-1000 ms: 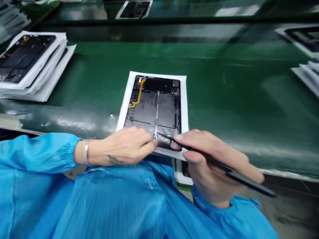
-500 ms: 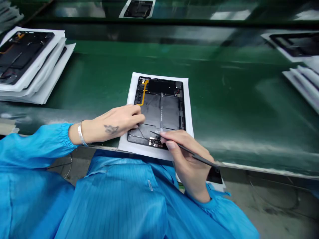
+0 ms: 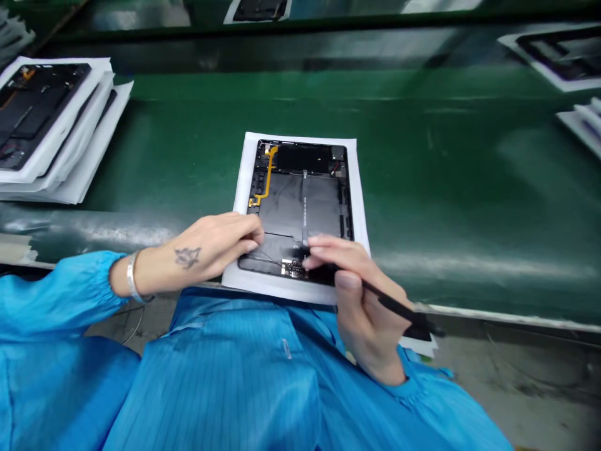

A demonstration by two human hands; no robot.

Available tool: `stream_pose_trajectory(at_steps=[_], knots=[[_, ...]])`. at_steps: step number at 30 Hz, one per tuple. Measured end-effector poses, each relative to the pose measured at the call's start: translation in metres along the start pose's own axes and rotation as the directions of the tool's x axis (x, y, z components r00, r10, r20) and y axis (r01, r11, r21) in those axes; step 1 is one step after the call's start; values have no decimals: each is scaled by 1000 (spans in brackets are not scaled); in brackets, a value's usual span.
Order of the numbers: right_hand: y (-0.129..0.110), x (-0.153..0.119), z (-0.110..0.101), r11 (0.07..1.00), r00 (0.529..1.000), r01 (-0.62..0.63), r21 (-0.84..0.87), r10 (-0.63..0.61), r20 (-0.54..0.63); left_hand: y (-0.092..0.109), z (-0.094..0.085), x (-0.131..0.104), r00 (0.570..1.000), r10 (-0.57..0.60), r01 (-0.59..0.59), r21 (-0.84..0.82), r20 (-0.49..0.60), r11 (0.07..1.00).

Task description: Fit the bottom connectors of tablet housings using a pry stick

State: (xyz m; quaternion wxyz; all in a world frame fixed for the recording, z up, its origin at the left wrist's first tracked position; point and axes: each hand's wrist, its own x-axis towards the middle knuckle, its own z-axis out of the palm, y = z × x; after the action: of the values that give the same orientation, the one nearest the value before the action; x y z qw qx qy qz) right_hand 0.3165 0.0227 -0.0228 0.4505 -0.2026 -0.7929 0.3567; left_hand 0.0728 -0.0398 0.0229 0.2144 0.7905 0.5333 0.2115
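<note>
An opened tablet (image 3: 282, 213) lies on a white sheet (image 3: 364, 232) in front of me, its dark battery area, orange flex cable (image 3: 269, 178) and a small circuit board (image 3: 294, 269) near the front edge exposed. My left hand (image 3: 220, 247) rests at the tablet's left front edge with fingers curled together; what they pinch, if anything, is hidden. In my right hand (image 3: 364, 294) are black tweezers (image 3: 394, 307), slanting back over the palm. Its blurred fingertips hover at or just above the small board, so contact cannot be made out. A thin dark wire (image 3: 265, 254) runs toward the board.
A stack of opened tablets between white sheets (image 3: 94, 150) stands at the left on the green bench (image 3: 446, 175). Another tablet (image 3: 563, 53) and more sheets (image 3: 585, 125) are at the right. One tablet (image 3: 260, 9) lies far back. Below the bench edge, a dark panel (image 3: 417, 335) shows.
My left hand has drawn slightly left, uncovering the orange cable's lower end. My right hand has shifted right, its thumb farther from the fingertips, and the tweezers' tip is now blurred.
</note>
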Motion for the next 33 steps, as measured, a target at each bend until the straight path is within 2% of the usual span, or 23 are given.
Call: stream_pose_trajectory(at_steps=[1,3,6,8,10,12,14,17,21,27,29,33], knots=[[-2,0,2,999,999,38,-31,-37,39,4,2,-4,997,-71,69,-84,-14,994],[-8,3,11,970,983,137,-199,-107,151,10,8,-10,983,-182,176,-250,-1,952],[-14,12,27,873,944,258,-415,-135,302,14,14,-12,966,-257,245,-405,25,881],[-13,17,37,853,937,285,-437,-152,315,13,17,-13,962,-272,253,-456,25,853],[-9,19,42,874,944,268,-404,-155,291,11,20,-17,957,-287,232,-483,-42,844],[-5,19,44,923,956,202,-328,-113,272,9,23,-22,934,-299,192,-431,-196,882],[-3,19,44,960,961,125,-251,-54,272,8,27,-27,900,-261,167,-276,-350,946],[-2,20,41,976,960,82,-201,-22,280,11,31,-31,884,-130,123,-46,-449,991],[-3,22,41,977,960,84,-198,-25,280,15,33,-27,891,-58,58,-16,-451,998],[-2,18,42,962,971,156,-223,-108,213,14,25,-22,915,-160,131,-102,-370,986],[-3,16,40,938,964,220,-267,-167,207,11,23,-23,925,-131,133,-21,-356,991],[-2,11,37,870,911,349,-347,-229,342,2,23,-30,958,30,50,267,-286,962]])
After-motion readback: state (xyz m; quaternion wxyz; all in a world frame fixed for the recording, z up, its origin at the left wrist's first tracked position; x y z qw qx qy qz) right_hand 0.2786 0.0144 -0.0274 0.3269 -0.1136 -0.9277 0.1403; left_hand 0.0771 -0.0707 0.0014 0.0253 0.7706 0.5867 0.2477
